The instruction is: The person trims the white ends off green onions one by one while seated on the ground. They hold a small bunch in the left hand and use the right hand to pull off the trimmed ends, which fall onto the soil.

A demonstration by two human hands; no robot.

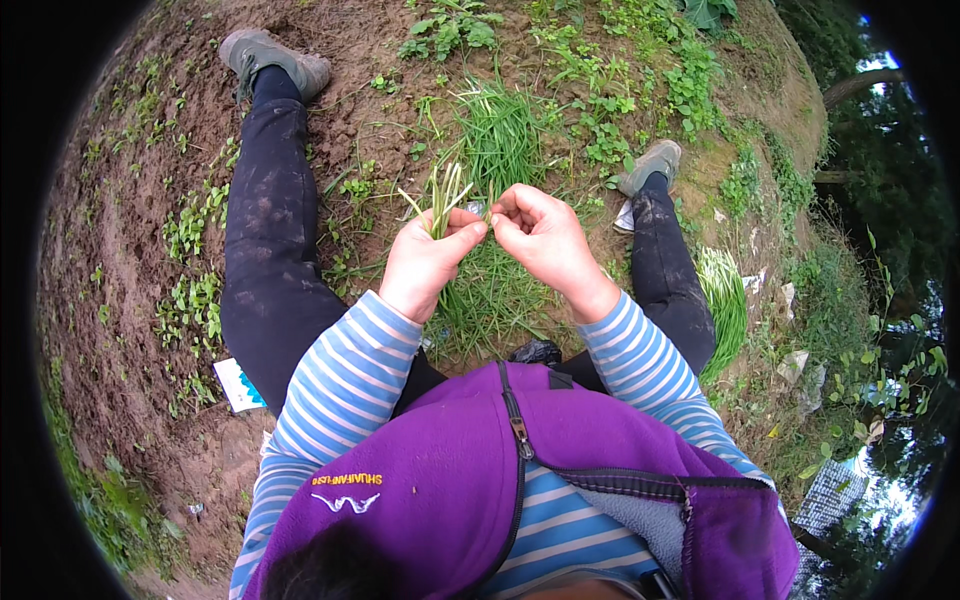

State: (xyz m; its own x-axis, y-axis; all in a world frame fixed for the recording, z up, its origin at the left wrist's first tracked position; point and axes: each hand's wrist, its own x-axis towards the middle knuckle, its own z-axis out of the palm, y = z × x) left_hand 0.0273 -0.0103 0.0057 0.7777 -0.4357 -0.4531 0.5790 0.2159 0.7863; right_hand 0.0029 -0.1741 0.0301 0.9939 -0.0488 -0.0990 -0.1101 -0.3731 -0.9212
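Note:
My left hand [429,261] is closed around a small bunch of chive-like greens [444,196]. Their pale stem ends fan out above the fist, and green leaves hang below it. Close beside it, the thumb and fingertips of my right hand [546,238] pinch a thin stem [490,201]; the two thumbs nearly meet there. Just beyond my hands, a heap of the same long green leaves [501,135] lies on the soil. Loose blades [487,300] are scattered on the ground under my wrists.
My outstretched legs frame the work, the left leg [266,202] on bare soil [135,277]. Outside my right leg [660,247] lies another bundle of greens [724,311], pale ends outward. A printed packet [238,385] lies by my left thigh, black plastic [535,352] between my thighs. Weeds [600,127] grow ahead.

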